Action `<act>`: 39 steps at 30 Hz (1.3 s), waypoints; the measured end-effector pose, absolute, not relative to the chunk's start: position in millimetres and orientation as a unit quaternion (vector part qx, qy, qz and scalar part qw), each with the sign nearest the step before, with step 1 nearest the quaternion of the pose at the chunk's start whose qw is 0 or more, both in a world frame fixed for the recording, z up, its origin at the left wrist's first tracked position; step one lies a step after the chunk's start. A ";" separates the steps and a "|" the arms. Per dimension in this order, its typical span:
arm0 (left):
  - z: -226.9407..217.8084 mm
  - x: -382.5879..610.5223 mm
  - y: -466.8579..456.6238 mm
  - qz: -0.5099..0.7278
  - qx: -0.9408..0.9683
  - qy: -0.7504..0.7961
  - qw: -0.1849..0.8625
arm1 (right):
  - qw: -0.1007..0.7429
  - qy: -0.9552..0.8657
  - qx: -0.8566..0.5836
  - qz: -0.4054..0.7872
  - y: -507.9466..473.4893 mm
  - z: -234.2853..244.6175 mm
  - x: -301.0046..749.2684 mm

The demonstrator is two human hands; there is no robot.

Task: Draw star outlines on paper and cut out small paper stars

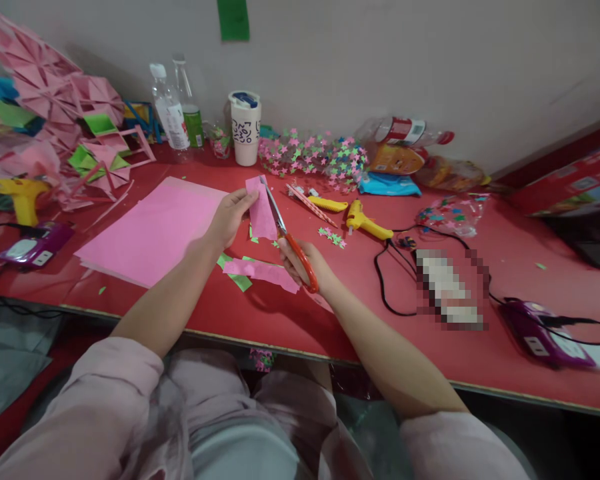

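My left hand [231,219] pinches the upper left edge of a small pink paper strip [263,215], held upright above the table. In my right hand [304,265] is a pair of scissors with orange handles [303,262]. Their blades point up and lie along the right edge of the strip; whether they are parted is hard to make out. Under my hands lie a pink paper offcut [261,271] and a green paper scrap [237,275]. Left of them rests a stack of large pink paper sheets [155,230].
Small paper stars [332,237], a yellow utility knife [329,204] and a yellow glue gun [369,221] with a black cord lie to the right. Behind stand a cup [245,130], bottles [170,110] and a heap of stars [313,157]. Folded pink paper pieces [50,87] fill the left back.
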State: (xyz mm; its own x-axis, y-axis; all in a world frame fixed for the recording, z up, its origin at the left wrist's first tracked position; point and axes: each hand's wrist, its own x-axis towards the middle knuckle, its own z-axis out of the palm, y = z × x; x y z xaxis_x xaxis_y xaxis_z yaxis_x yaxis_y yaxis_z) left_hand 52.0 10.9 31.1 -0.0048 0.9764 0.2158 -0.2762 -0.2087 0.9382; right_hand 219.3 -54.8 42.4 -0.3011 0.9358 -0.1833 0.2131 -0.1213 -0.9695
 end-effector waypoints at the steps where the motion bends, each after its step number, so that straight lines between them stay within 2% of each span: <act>1: 30.9 51.4 11.5 0.610 0.480 0.369 0.512 | 0.322 -0.580 -0.495 0.562 -54.2 41.5 219.8; 5: 32.5 47.6 12.8 0.615 0.460 0.375 0.519 | 0.334 -0.573 -0.497 0.559 -51.2 37.3 221.5; 11: 38.6 44.4 9.2 0.556 0.482 0.341 0.585 | 0.359 -0.574 -0.499 0.541 -50.4 39.3 223.1; 17: 38.7 37.0 17.0 0.619 0.429 0.387 0.532 | 0.353 -0.577 -0.501 0.540 -49.1 45.3 225.9; 22: 39.0 28.3 17.7 0.649 0.362 0.367 0.559 | 0.360 -0.568 -0.504 0.542 -46.6 39.6 225.8; 27: 48.9 38.0 5.1 0.660 0.419 0.297 0.548 | 0.354 -0.547 -0.499 0.572 -50.5 36.1 222.3; 34: 44.3 46.2 10.6 0.680 0.424 0.361 0.476 | 0.346 -0.555 -0.492 0.575 -54.4 37.0 219.0; 39: 37.8 40.5 17.9 0.698 0.390 0.354 0.484 | 0.358 -0.533 -0.499 0.582 -51.3 37.4 221.2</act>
